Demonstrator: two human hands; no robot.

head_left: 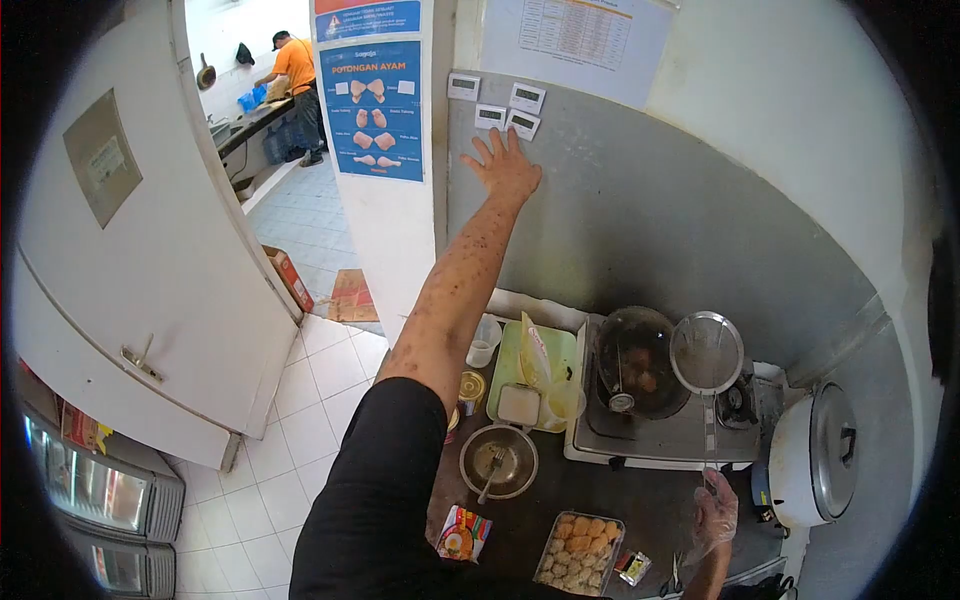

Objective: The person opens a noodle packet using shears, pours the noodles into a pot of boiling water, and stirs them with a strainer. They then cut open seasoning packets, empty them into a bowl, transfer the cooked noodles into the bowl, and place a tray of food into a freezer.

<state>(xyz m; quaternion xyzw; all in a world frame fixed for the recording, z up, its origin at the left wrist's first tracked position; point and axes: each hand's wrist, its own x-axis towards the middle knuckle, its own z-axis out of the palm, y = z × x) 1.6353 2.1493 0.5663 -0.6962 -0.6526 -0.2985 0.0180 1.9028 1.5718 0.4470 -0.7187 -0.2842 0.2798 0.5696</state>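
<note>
My left hand (507, 172) is stretched up to the grey wall panel with its fingers spread. Its fingertips are at the lower edge of the small white digital timers (522, 124), several of which are stuck there. In a clear plastic glove, my right hand (714, 508) grips the long handle of a round mesh strainer (707, 352). The strainer's basket is over the stove, beside a dark wok (660, 400). Brown pieces of food (636, 372) lie in the wok, and a dial thermometer (621, 402) leans inside it.
On the counter are a metal bowl with a fork (498, 462), a tray of breaded pieces (580, 553), a green tray (556, 350) and a noodle packet (464, 534). A large lidded pot (815, 455) stands right. Beyond the doorway a person in orange (296, 68) works.
</note>
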